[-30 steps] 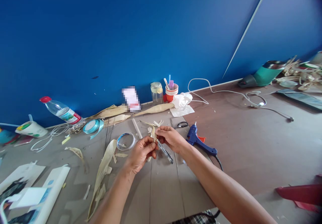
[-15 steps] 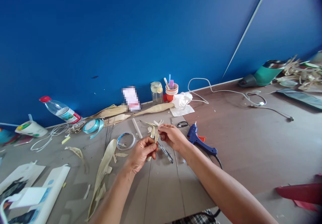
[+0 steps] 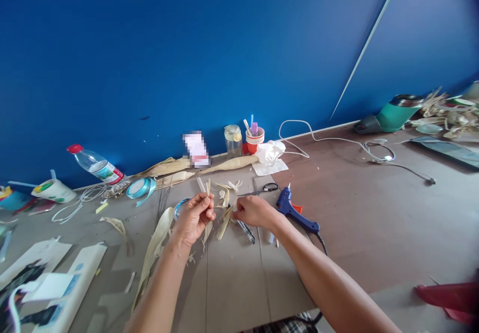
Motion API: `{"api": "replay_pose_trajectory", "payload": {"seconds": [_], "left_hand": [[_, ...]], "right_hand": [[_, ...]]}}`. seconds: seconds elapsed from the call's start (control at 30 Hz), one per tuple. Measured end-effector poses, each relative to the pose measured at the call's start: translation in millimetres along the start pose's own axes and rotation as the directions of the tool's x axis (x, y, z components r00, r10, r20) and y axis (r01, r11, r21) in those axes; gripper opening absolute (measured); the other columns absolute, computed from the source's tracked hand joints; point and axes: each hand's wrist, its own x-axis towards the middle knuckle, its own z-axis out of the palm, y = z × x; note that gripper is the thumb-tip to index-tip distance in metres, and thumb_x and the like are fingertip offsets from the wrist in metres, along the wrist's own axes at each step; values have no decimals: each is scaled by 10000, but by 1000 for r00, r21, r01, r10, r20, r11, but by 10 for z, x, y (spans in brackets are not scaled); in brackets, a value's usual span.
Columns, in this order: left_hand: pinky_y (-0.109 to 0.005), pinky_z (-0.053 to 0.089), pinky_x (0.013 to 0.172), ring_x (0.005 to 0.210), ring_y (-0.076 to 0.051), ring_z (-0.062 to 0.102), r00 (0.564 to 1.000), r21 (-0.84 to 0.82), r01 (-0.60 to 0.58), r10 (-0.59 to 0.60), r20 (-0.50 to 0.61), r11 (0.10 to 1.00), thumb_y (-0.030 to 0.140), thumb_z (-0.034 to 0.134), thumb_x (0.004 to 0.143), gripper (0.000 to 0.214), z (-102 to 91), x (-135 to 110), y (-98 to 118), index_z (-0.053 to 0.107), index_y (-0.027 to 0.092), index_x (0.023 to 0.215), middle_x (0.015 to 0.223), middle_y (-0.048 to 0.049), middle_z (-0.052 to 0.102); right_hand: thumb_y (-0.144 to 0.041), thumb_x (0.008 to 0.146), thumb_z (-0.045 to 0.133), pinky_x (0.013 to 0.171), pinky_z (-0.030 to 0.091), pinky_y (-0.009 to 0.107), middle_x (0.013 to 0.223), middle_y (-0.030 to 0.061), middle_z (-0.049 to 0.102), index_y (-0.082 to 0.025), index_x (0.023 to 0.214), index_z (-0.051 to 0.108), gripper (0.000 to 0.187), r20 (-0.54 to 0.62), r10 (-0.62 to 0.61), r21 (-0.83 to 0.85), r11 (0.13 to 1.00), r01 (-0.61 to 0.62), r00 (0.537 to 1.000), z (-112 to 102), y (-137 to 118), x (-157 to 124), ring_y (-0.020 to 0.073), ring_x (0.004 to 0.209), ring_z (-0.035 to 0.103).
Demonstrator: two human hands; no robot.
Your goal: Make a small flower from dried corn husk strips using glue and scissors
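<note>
My left hand (image 3: 194,217) pinches a narrow strip of dried corn husk (image 3: 208,187), which sticks up past the fingertips and hangs below them. To its right, my right hand (image 3: 254,210) is closed low over the table, its fingertips on another dried corn husk piece (image 3: 225,222); how firmly it grips is hidden. Just under that hand lies a pen (image 3: 246,232). Scissors (image 3: 270,187) rest behind it, partly covered. Small husk scraps (image 3: 225,197) lie between and beyond the hands. A roll of tape (image 3: 179,208) is half hidden behind my left hand.
A blue glue gun (image 3: 297,212) lies right of my right arm, its cord running toward me. Along the blue wall stand a paper cup (image 3: 255,141), a jar (image 3: 233,143) and a leaning plastic bottle (image 3: 99,168). A ribbon roll (image 3: 137,188) and long husks (image 3: 157,238) lie left.
My hands have moved apart. The left has shifted left with a husk strip in it, and the right has lowered to the husk piece on the table. The scissors show more now.
</note>
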Motion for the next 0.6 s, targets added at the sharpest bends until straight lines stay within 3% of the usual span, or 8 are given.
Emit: {"api": "replay_pose_trajectory", "payload": {"seconds": [0.07,0.2,0.3,0.5,0.6], "left_hand": [[-186,401,488,475,-37,455,1000,1,-20,20,-2,1000,190,709,698,148,6,-5,42,632,138,813,631,20,553],[-187,402,496,483,-36,459,999,21,-34,34,-16,999,194,697,714,143,-9,-69,92,634,137,830,640,17,551],[-179,396,486,482,-33,463,998,16,-32,33,-50,999,204,707,704,157,-77,-122,60,633,138,826,646,21,550],[-176,386,486,464,-26,451,998,-10,-22,22,-59,1000,226,719,691,179,-189,-158,-113,630,146,824,628,31,555],[-173,370,482,453,-24,440,998,-39,3,-6,-60,999,232,728,679,190,-199,-159,-185,629,153,821,603,36,552]], "right_hand": [[-391,656,665,518,282,255,616,33,613,-203,608,592,208,12,-6,-95,995,7,1000,-20,10,-14,168,593,539],[-360,799,514,584,311,272,830,100,654,-186,863,611,209,-133,16,-135,990,-34,991,-145,54,7,221,758,585],[-344,833,475,626,325,268,897,104,647,-173,979,579,247,-218,31,-133,989,-61,975,-211,93,34,214,805,588],[-348,813,530,621,334,241,901,68,647,-189,1079,545,311,-179,1,-108,994,-21,984,-86,-5,55,184,782,590],[-342,812,527,619,333,243,882,61,648,-189,1117,526,342,-170,-51,-118,993,31,984,-155,-129,-24,184,770,588]]}}
